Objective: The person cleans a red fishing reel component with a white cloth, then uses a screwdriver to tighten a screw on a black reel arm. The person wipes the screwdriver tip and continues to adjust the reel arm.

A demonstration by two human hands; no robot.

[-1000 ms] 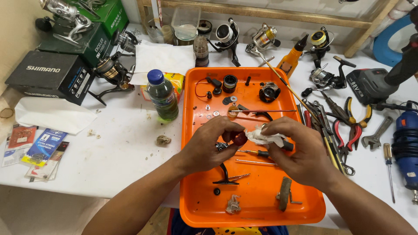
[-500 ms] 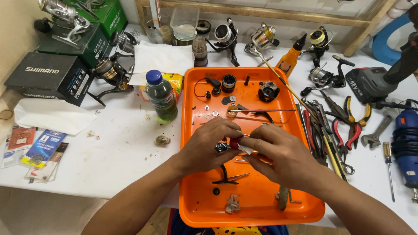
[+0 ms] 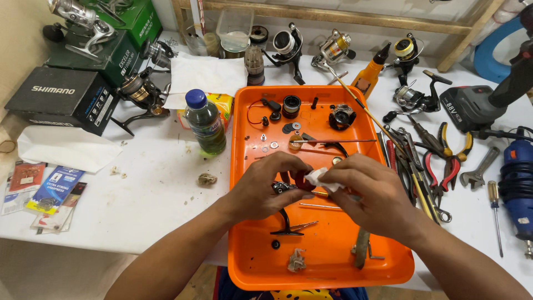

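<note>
**2 hands work a small red part with a white wipe over the orange tray**

Both hands meet above the middle of the orange tray (image 3: 252, 266), which sits at the front edge of the white tabletop (image 3: 150, 194). The left hand (image 3: 266, 186) curls its fingers round a small red reel part (image 3: 301, 179) with a bit of metal showing at its left side, gripping it between thumb and fingertips. The right hand (image 3: 369, 194) pinches a crumpled white wipe (image 3: 319, 179) between thumb and forefinger and presses it against the red part, so the 2 hands touch around it.

On the tray's far half lie small washers, a black spool (image 3: 291, 105), a black gear housing (image 3: 341, 116) and a thin rod (image 3: 333, 141). Near the tray's front edge lie a black handle arm (image 3: 286, 225), a dirty scrap of cloth (image 3: 296, 260) and a brown stick-like tool (image 3: 362, 248).

Just off the tray's left edge stands a green bottle with a blue cap (image 3: 204, 123). Past the tray's right edge lie red-handled pliers (image 3: 436, 172), yellow-handled pliers (image 3: 458, 147), a wrench (image 3: 480, 168) and a screwdriver (image 3: 494, 214). Several fishing reels (image 3: 288, 44) line the tabletop's far edge, and a black box (image 3: 58, 100) sits at the far left corner.
</note>
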